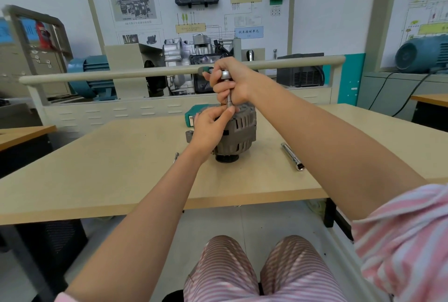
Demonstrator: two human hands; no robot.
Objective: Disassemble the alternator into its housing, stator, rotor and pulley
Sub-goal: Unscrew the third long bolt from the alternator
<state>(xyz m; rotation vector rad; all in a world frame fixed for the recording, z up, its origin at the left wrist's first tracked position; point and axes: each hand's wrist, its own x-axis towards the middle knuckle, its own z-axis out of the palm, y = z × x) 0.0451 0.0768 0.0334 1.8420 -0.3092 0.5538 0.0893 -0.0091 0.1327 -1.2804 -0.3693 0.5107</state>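
A grey alternator (238, 135) stands upright on the beige table (121, 175), its black pulley (226, 158) facing down. Above it my right hand (232, 80) grips a silver ratchet wrench (226, 74) whose green handle end sticks out to the left. The ratchet's extension bar (229, 96) runs straight down onto the top of the alternator. My left hand (209, 129) rests against the alternator's left side, and its fingertips pinch the lower end of the extension bar. The fastener under the bar is hidden.
A chrome socket tool (292, 156) lies on the table right of the alternator. A thin metal piece (175, 157) lies to its left. A small grey part (189, 136) sits by my left wrist. A green tool case (194, 113) stands behind. A rail (121, 74) borders the table's far side.
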